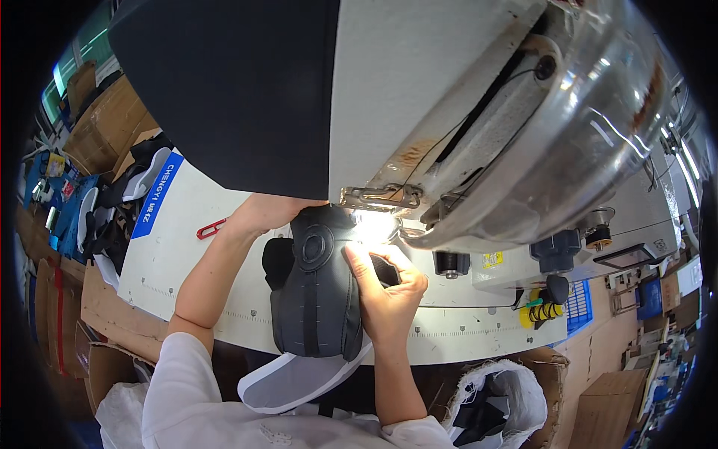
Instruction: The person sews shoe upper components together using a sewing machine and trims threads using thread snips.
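At the upper left of the frame, cardboard boxes are stacked, and below them a pile of black and white pieces lies close to the left end of a white worktable. A blue label strip runs along that end, and a small red-handled tool lies on the tabletop near the left forearm. A large dark panel fills the upper left and centre-left.

The left hand reaches in just under the lower edge of this panel, at the upper left side of a black stitched piece; its fingertips are hidden, so I cannot tell whether they pinch or only rest there. The black stitched piece is at the centre of the frame, hanging over the table's near edge, with a raised round ring near its top. Below it, a white-rimmed grey piece lies across the person's lap.

The right hand pinches the right edge of the black stitched piece, its thumb laid along the front and its other fingers curled at the side. Just above, bright light shines beneath the head of a sewing machine, which fills the upper centre and right. At the lower right are a sack containing black scraps, a yellow spool and a blue basket.
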